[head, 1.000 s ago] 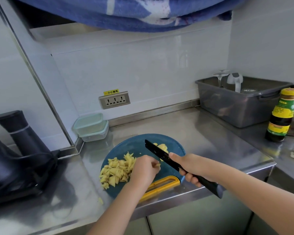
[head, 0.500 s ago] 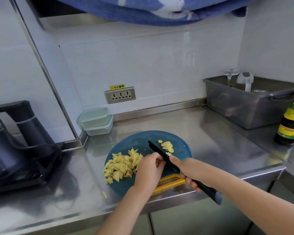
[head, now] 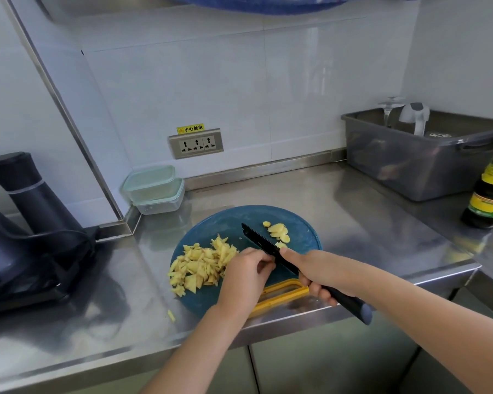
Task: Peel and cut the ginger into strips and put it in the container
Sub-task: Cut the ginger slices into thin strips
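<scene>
On a round blue cutting board (head: pixel 302 223), the left hand (head: pixel 246 275) has moved off the pile of cut ginger (head: pixel 202 263) at the board's nine o'clock. Its fingers now curl against the black knife (head: pixel 261 243), which the right hand (head: pixel 318 270) grips by the handle, tip toward eleven o'clock. Whether a piece is pinned beneath those fingers cannot be seen. A few uncut slices (head: pixel 278 233) wait at one o'clock, so cutting looks nearly finished, and the stacked containers (head: pixel 154 189) at ten o'clock beyond the board apparently hold no ginger yet.
</scene>
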